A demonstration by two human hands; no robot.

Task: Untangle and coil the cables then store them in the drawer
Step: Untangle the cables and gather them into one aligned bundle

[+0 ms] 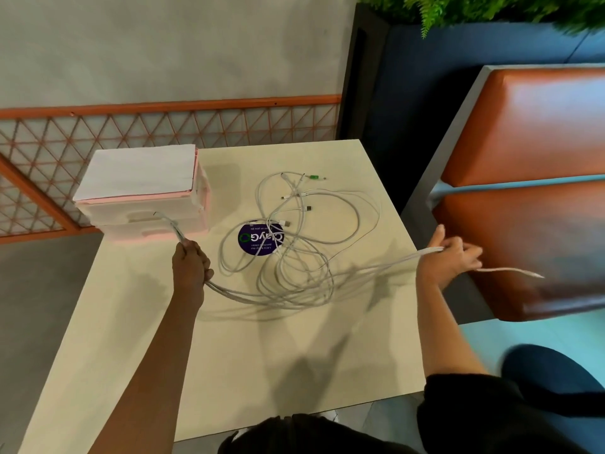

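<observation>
Several white cables [304, 231] lie tangled in loops on the cream table [229, 348], their plugs scattered at the far side. A bundle of white cable strands [294, 294] stretches between my two hands, sagging onto the table. My left hand [191, 265] grips one end of it, with short ends sticking up toward the drawer box. My right hand [450, 257] grips the other end past the table's right edge, a loose tail trailing right. The pink and white drawer box [144, 191] stands at the table's far left corner, its drawers shut.
A round purple sticker [258, 239] sits on the table under the cables. An orange padded bench [523, 191] stands close on the right. An orange lattice railing [163, 126] runs behind the table. My dark sleeve and knee are at the lower right.
</observation>
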